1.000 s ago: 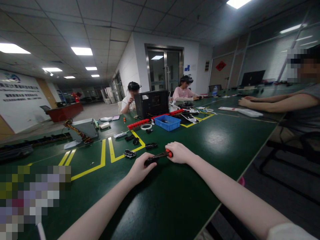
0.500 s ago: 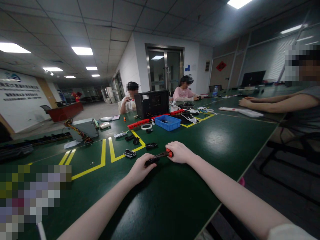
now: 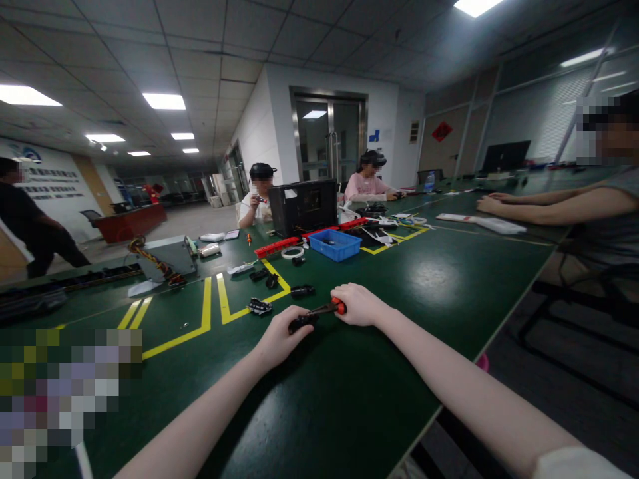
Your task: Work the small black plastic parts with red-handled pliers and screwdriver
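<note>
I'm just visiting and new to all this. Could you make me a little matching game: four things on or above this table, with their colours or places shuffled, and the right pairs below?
Things:
1. Red-handled tool
2. Small black part
3. Open tray
4. Tape lines

Colours or places:
A. Yellow
B. Held in the left hand
C. Blue
D. Held in the right hand

Right pairs: 1-D, 2-B, 3-C, 4-A
</note>
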The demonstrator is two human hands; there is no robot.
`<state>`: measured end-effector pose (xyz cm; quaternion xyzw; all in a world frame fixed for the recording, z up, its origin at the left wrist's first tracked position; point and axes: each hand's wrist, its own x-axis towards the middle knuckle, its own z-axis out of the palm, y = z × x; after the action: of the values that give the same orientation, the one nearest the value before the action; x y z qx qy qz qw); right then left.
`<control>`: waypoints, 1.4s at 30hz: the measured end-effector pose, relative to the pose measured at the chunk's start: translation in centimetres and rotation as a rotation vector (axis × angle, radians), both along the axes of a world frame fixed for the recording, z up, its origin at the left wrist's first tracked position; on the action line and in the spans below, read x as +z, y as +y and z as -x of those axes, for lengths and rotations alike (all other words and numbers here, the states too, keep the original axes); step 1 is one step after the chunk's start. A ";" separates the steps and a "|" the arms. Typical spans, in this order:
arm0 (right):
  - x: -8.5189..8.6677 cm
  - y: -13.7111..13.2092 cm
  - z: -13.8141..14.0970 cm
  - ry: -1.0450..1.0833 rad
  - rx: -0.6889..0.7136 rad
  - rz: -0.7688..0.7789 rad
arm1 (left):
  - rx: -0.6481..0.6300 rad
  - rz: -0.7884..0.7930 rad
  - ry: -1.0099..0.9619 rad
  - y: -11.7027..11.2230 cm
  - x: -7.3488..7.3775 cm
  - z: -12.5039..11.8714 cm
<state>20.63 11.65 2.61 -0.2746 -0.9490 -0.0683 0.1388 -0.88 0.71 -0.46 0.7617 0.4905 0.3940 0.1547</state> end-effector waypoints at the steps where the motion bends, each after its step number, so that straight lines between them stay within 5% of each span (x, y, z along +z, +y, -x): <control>1: 0.0 0.0 0.0 -0.002 0.000 0.004 | 0.005 0.003 0.000 0.0 0.0 0.0; 42: 0.0 0.1 0.1 0.015 -0.035 -0.080 | 0.058 0.079 -0.115 -0.1 0.2 0.1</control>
<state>20.50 11.73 2.57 -0.2860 -0.9395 -0.1067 0.1557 -0.99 0.60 -0.24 0.7166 0.5179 0.4216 0.2013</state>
